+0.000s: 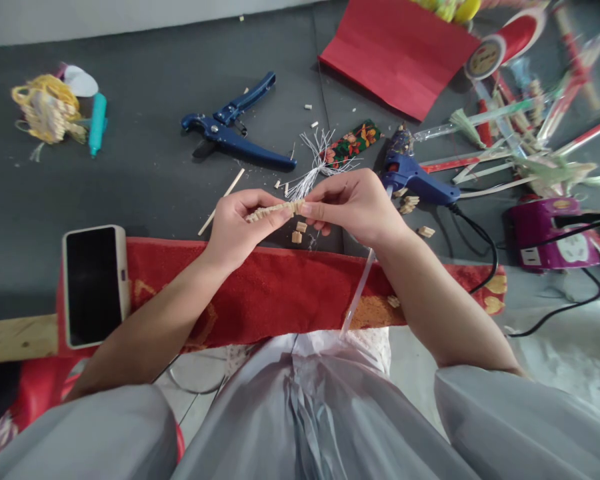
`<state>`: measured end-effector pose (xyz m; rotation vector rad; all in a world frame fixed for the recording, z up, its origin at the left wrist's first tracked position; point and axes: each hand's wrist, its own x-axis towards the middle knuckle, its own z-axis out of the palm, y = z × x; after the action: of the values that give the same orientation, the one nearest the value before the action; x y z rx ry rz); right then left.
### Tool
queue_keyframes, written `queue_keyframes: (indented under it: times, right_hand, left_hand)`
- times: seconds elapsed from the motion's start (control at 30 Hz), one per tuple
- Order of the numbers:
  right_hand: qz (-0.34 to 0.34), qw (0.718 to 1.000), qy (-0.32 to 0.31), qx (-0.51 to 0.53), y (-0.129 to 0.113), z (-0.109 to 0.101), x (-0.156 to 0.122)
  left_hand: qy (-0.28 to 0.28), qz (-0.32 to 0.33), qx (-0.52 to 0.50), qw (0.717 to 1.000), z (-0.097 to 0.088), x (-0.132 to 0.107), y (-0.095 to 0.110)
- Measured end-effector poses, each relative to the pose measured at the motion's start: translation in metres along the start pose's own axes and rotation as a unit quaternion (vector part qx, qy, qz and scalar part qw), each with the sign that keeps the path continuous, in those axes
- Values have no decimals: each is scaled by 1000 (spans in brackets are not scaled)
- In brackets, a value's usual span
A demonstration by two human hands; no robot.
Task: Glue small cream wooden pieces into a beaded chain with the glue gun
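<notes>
Between my two hands is a narrow strip of small pale wooden pieces (266, 213), set side by side in a row. My left hand (243, 223) is closed around the strip's left part, thumb on top. At its right end, my right hand (357, 205) pinches with thumb and fingertips, touching the last piece. Just below the fingers lie loose wooden pieces (297, 237). Behind the hands spreads a bundle of white wires (313, 175), beside a floral fabric strip (353, 143). A blue glue gun (417, 179) rests right of my right hand.
A blue cutter (240, 137) lies open beyond my left hand. A phone (93, 287) sits on the red cloth (290, 290) along the table's front edge. Red paper (400, 53), a ribbon spool (505, 43), a purple power socket (553, 233) and cords crowd the right.
</notes>
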<state>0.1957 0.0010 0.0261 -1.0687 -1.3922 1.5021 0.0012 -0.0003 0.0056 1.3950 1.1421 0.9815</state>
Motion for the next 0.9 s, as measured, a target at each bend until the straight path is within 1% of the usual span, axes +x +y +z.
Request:
queue_keyframes:
  times: [0.23,0.4,0.47,0.53,0.6,0.67,0.73,0.83,0.9]
  right_hand:
    - [1,1000,-5,-15,-2,-2,-1]
    - [-17,999,14,-43,2,-2,-2]
    - [-30,997,28,-60,3,-1,-2]
    - [-39,996,39,-71,4,-1,-3]
    - [-41,996,39,-69,3,-1,-3]
    - [-36,997,28,-60,2,-1,-4]
    - [-30,998,11,-52,-1,-2,-4]
    - [-21,998,4,-53,-4,-2,-5]
    - [-20,998,13,-55,-5,-2,-5]
  left_hand:
    - [0,32,26,999,0,1,1]
    - [-3,103,91,991,-2,1,5]
    - [-6,133,104,986,-2,1,6]
    - [-8,148,110,983,-3,1,6]
    - [-8,127,102,987,-3,1,4]
    - [-6,75,69,995,-2,0,2]
    - [-10,14,14,1000,0,1,1]
    - [-34,-57,-69,995,2,2,4]
    - [-33,-104,-111,988,3,3,9]
